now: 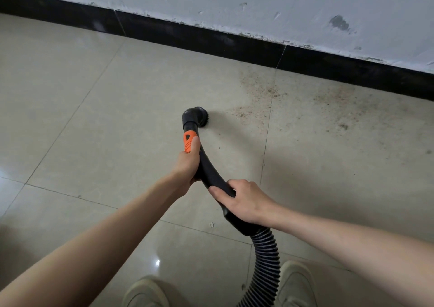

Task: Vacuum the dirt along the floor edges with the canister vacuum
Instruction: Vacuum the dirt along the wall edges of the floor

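Note:
The black curved vacuum handle (209, 170) carries an orange slider (187, 141) and ends in a round brush nozzle (199, 116) resting on the tiled floor. My left hand (187, 165) grips the handle just below the orange part, thumb on it. Lower down, my right hand (244, 201) wraps the same handle near the ribbed black hose (265, 266). Brown dirt (265, 93) is scattered on the floor to the right of the nozzle, reaching the black baseboard (211, 41). The canister is out of view.
A scuffed pale wall (258, 6) rises above the baseboard, which runs diagonally from upper left to right. My two light shoes (298, 285) stand at the bottom edge, with the hose trailing down between them. Glossy beige tiles (82, 118) spread to the left.

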Demonstrator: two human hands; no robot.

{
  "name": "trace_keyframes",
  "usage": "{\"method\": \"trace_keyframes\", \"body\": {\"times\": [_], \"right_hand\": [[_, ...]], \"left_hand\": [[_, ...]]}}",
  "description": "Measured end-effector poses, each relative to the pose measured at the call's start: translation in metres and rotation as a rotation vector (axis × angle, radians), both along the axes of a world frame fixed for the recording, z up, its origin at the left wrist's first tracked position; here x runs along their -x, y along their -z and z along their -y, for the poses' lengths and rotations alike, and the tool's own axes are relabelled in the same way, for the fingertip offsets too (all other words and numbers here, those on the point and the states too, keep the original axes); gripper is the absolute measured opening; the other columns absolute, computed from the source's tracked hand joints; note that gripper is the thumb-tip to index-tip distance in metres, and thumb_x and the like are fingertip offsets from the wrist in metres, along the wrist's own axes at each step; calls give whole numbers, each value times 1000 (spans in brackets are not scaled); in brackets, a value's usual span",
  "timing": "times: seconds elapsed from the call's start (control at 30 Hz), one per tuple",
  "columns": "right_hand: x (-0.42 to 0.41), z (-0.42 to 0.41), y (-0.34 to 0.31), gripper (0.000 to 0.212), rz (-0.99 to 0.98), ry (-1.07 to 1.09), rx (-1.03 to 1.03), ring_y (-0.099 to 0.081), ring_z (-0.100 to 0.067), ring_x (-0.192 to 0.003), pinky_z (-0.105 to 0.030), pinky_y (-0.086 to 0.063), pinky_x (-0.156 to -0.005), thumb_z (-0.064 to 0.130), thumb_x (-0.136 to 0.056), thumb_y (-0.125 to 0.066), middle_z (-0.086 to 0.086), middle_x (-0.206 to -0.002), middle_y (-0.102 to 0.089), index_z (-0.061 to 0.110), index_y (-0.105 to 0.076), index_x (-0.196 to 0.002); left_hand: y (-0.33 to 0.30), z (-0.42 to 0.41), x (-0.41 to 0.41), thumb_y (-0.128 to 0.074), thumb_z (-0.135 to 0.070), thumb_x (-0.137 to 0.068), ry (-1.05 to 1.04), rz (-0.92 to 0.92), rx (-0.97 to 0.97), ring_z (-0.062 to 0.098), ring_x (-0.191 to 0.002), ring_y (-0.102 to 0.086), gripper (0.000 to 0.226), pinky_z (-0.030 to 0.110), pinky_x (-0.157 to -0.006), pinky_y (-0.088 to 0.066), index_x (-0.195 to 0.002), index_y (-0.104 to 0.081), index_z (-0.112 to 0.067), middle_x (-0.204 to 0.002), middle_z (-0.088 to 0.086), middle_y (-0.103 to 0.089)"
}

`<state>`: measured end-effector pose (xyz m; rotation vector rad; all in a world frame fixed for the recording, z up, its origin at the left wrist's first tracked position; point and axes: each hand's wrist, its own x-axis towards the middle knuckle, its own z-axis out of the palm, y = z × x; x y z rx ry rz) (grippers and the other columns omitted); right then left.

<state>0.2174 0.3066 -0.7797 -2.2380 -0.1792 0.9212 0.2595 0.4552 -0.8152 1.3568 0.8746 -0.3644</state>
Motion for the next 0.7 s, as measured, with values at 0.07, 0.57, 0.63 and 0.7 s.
{"method": "trace_keyframes", "body": {"times": [0.07,0.57,0.63,0.7], "right_hand": [[-2,5,-2,43,4,41,6,-62,-11,-63,-27,-50,-65,58,-91,-49,7,-63,-63,21,-51,-70],[-9,49,-2,42,24,261,68,-52,0,-50,-16,-38,-52,53,-93,-51,10,-55,-57,21,-49,-66],[-10,49,-1,42,41,270,83,-50,-2,-50,-15,-35,-49,53,-93,-51,10,-56,-55,20,-48,-67],[-12,49,2,42,45,262,86,-49,-2,-49,-14,-34,-48,54,-93,-51,10,-57,-54,20,-47,-67]], "left_hand": [[1,10,-6,-37,-59,-93,20,-4,-16,21,-88,-58,63,30,-69,-48,-122,-46,-4,-101,7,-57],[8,72,-45,-30,-56,-96,334,8,-164,24,-95,-56,63,32,-75,-48,-126,-44,-2,-107,10,-55],[6,73,-48,-30,-53,-97,349,11,-154,22,-89,-54,58,30,-69,-45,-123,-45,-2,-101,9,-53],[4,74,-50,-30,-52,-98,370,13,-168,19,-80,-53,56,28,-63,-43,-118,-47,-3,-92,6,-52]]}}
